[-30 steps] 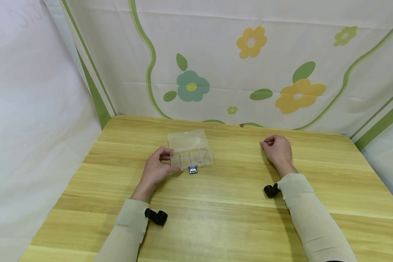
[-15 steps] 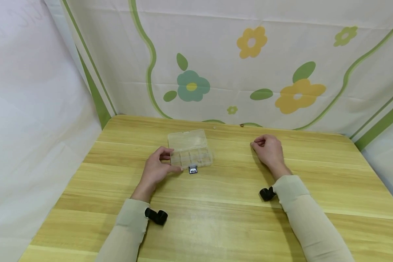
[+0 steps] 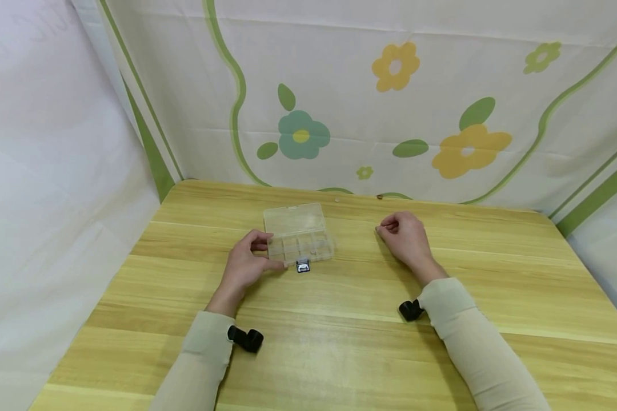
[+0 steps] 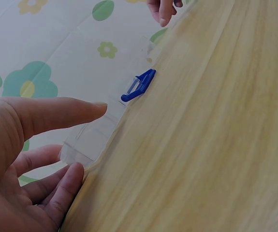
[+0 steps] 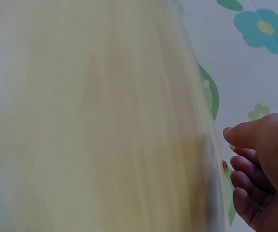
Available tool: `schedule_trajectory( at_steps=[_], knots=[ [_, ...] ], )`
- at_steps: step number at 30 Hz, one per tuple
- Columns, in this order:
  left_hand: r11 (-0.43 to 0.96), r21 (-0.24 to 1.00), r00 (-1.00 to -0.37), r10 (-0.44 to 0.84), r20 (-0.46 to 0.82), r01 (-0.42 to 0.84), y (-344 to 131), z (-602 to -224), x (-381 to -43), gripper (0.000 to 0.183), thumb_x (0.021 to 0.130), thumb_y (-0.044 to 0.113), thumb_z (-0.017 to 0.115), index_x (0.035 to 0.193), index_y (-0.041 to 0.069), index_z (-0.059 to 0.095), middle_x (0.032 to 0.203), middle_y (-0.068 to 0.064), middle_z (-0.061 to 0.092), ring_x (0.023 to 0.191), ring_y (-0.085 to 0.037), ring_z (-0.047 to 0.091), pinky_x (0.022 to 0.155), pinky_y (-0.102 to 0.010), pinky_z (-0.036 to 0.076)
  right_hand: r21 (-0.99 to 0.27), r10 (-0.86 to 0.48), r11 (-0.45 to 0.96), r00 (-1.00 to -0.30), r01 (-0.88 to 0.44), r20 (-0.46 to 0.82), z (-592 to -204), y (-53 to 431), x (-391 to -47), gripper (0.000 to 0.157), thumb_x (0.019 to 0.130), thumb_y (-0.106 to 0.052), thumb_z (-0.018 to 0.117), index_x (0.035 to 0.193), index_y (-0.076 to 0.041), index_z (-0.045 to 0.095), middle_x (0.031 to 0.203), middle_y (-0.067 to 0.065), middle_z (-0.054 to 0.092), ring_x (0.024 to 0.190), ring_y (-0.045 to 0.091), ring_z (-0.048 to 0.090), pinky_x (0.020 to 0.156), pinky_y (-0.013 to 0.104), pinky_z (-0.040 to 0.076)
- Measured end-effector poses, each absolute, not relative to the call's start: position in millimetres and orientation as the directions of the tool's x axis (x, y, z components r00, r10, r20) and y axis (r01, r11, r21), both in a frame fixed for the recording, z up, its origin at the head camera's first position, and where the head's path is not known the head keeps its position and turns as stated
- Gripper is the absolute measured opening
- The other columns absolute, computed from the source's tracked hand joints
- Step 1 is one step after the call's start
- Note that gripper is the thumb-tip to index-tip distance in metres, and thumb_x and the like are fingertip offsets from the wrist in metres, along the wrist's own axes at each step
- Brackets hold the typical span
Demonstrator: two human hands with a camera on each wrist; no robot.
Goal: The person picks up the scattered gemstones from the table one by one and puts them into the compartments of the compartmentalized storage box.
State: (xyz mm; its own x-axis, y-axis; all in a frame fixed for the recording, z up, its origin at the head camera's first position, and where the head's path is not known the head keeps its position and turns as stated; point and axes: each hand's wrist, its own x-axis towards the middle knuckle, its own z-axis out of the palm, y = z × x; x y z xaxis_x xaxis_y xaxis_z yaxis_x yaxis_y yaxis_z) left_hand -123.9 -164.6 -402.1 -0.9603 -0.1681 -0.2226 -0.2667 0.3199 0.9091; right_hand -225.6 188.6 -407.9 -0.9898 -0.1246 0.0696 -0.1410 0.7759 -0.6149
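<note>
A clear plastic compartment box (image 3: pixel 294 249) lies on the table with its lid (image 3: pixel 295 219) folded back. My left hand (image 3: pixel 245 264) holds its left end, thumb at the front edge and fingers at the side. At the front edge sits a blue latch (image 4: pixel 139 86), which looks dark in the head view. One front compartment has a tiny thing (image 3: pixel 313 253) in it, too small to name. To the right of the box, my right hand (image 3: pixel 405 237) pinches thumb and forefinger together over the table. A tiny greyish thing (image 3: pixel 377 229) shows at those fingertips; its kind is unclear.
The wood-grain table (image 3: pixel 319 342) runs back to a white curtain (image 3: pixel 349 103) printed with flowers. Near its back edge are a small pale spot (image 3: pixel 337 200) and a small brown spot (image 3: pixel 379 197). Black cameras sit at both wrists.
My right hand has moved left across the table, closer to the box, with its fingers still pinched. The left hand and the box have stayed in place.
</note>
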Motion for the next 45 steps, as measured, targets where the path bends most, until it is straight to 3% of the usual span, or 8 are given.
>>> schedule_trajectory(
  at_steps=[15,29,39,45],
  knots=[
    [0.315,0.914,-0.963,-0.163,-0.213,-0.256,-165.6,-402.6,-125.5,0.073,0.072,0.004,0.095,0.138,0.013,0.067,0.134,-0.013,0.063,0.124,-0.031,0.059,0.104,-0.046,0.053,-0.654,-0.289,0.712,-0.956,-0.254,0.056,-398.6,153.0,-212.0,0.017,0.102,-0.024,0.075,0.109,-0.009,0.074,0.113,0.011,0.069,0.100,0.027,0.066,0.090,0.044,0.056],
    [0.318,0.914,-0.964,-0.162,-0.211,-0.253,-165.7,-402.3,-125.9,0.073,0.072,0.004,0.096,0.139,0.013,0.067,0.135,-0.013,0.063,0.125,-0.032,0.058,0.105,-0.048,0.053,-0.767,-0.406,0.609,-0.910,-0.203,-0.081,-402.5,143.2,-206.4,0.016,0.100,-0.030,0.078,0.109,-0.016,0.077,0.105,0.005,0.074,0.093,0.020,0.066,0.082,0.035,0.055],
    [0.320,0.913,-0.963,-0.166,-0.210,-0.254,-165.8,-403.1,-126.3,0.073,0.072,0.004,0.096,0.138,0.013,0.067,0.134,-0.013,0.064,0.124,-0.032,0.059,0.104,-0.047,0.054,-0.786,-0.436,0.572,-0.898,-0.233,-0.051,-400.5,135.1,-201.6,0.013,0.100,-0.026,0.079,0.107,-0.016,0.077,0.104,0.005,0.074,0.092,0.020,0.066,0.082,0.037,0.056],
    [0.318,0.913,-0.963,-0.165,-0.211,-0.254,-165.7,-403.0,-126.4,0.073,0.072,0.004,0.096,0.138,0.013,0.067,0.135,-0.013,0.064,0.124,-0.032,0.059,0.104,-0.047,0.054,-0.768,-0.456,0.565,-0.890,-0.303,0.016,-399.3,127.4,-198.1,0.007,0.099,-0.020,0.079,0.104,-0.016,0.078,0.104,0.003,0.073,0.092,0.017,0.066,0.082,0.033,0.056]
  ],
)
